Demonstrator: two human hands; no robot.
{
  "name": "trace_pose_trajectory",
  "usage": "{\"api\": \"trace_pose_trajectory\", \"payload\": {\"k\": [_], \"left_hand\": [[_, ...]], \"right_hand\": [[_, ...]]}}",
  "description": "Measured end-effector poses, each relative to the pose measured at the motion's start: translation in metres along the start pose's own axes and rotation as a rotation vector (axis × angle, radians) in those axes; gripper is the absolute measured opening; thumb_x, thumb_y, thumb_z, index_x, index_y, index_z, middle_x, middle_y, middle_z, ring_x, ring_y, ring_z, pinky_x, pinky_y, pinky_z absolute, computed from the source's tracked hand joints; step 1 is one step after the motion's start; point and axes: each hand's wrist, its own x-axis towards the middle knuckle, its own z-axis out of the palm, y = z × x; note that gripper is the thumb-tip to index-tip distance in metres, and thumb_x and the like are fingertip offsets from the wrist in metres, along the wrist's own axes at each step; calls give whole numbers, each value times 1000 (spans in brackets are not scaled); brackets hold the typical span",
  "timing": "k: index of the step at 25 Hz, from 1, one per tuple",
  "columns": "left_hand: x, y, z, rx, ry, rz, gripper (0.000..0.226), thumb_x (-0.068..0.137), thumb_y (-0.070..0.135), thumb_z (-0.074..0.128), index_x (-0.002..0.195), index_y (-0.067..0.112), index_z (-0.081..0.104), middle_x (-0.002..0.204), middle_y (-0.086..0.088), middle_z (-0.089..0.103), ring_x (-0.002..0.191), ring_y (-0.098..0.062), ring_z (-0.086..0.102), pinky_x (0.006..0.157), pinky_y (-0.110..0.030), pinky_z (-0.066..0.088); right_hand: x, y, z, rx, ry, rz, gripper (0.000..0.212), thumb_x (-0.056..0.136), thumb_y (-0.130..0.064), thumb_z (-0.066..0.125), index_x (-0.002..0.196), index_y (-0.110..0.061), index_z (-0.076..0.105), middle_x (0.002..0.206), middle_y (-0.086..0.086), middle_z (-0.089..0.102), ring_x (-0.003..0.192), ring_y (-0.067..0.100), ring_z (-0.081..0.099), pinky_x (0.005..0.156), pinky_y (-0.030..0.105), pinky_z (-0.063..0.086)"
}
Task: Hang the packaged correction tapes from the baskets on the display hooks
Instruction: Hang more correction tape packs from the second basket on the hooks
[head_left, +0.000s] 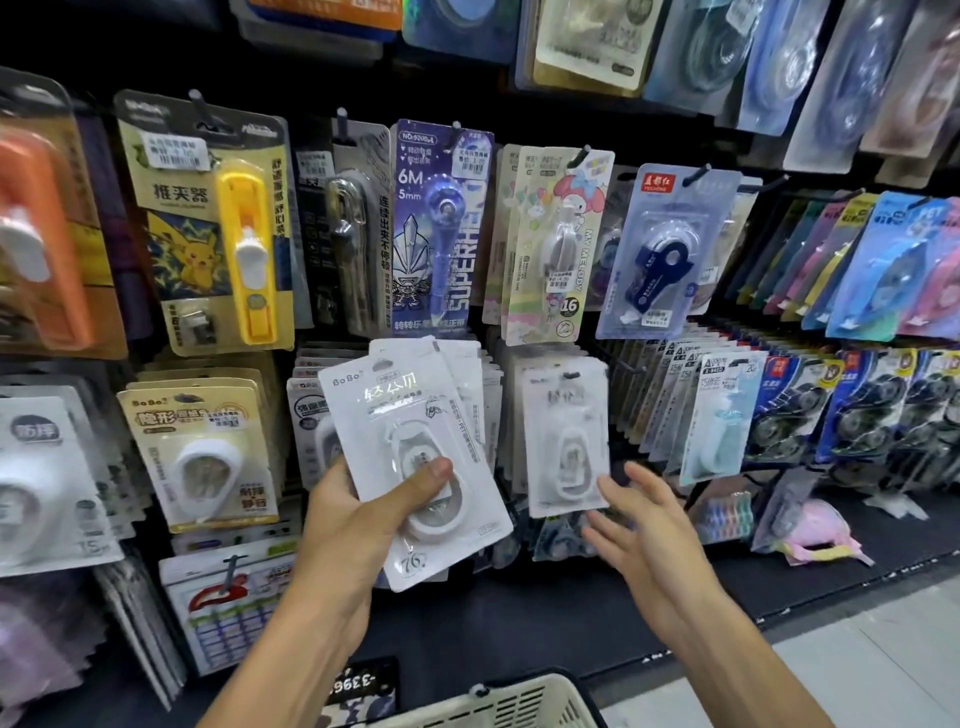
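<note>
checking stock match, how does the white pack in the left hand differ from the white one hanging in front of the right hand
The white blister-packed correction tape in the left hand is tilted and off any hook, the left hand's thumb pressing its front; the white hanging correction tape pack hangs upright on the display. The held one fronts a fanned stack; the right hand is open just below the hanging one. Both show a white oval dispenser on white card.

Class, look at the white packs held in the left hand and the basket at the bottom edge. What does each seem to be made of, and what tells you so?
White packs: probably glossy printed card with a clear plastic blister; light glints off the front and the tape shows through the bubble. Basket: looks like matte cream moulded plastic, judging by its even slotted wall. The left hand holds the packs.
</note>
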Motion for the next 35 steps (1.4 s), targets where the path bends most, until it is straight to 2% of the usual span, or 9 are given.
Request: {"api": "trace_pose_trajectory", "payload": {"k": [2,6,9,13,21,24,28,32,35], "left_hand": [[0,-4,6,21,67,33,65,48,31,91,109,18,74,96,-1,82,85,-21,79,64,-30,62],[-1,-7,16,79,-58,9,65,51,29,99,109,24,71,99,4,81,87,-15,79,63,-23,61],[1,-2,10,61,-186,-23,64,63,31,94,121,26,68,112,2,79,101,-18,77,74,-27,62],[3,-1,5,50,-100,37,46,73,22,80,117,25,71,110,3,80,101,-14,76,76,-24,60],[4,3,1,67,-43,30,39,78,18,77,115,28,71,109,5,80,101,-13,76,82,-32,55],[2,4,1,61,-49,18,40,77,18,77,115,28,71,109,5,80,100,-12,76,76,-22,59],[3,1,7,110,-38,7,33,86,10,75,115,26,71,107,5,80,99,-14,77,83,-33,56],[12,8,28,253,-216,13,31,89,15,76,117,27,68,107,9,80,99,-11,76,81,-29,59],[15,9,45,521,-313,150,23,94,42,69,115,33,66,108,20,76,100,1,71,79,-17,54]], "right_hand": [[-17,6,16,-188,-117,-81,55,76,-42,81,125,-31,59,131,-7,61,113,19,66,91,38,56],[-42,13,57,-380,-382,-203,50,66,-49,84,109,-29,68,98,-1,78,84,11,73,68,24,57],[-38,6,63,-162,-292,-119,50,70,-35,88,109,-13,65,88,10,77,60,19,67,53,28,55],[-31,10,42,74,-115,-57,43,73,-24,77,109,-5,63,86,13,75,50,19,61,47,28,54],[-12,10,-4,46,172,-14,15,91,-14,70,103,-7,65,63,12,68,41,16,57,47,32,57],[-5,2,-1,-1,184,49,31,90,-20,75,112,-4,61,61,11,63,46,20,61,47,34,57],[-8,-1,14,-33,69,145,51,91,-25,72,133,-16,45,112,18,69,91,34,73,71,42,60],[-33,4,47,-200,-285,-178,59,82,-31,82,130,-36,49,106,-4,77,95,13,74,73,24,59],[-30,2,54,-101,-228,-372,50,91,-16,73,128,-42,52,118,-1,74,102,21,73,73,34,62]]}}
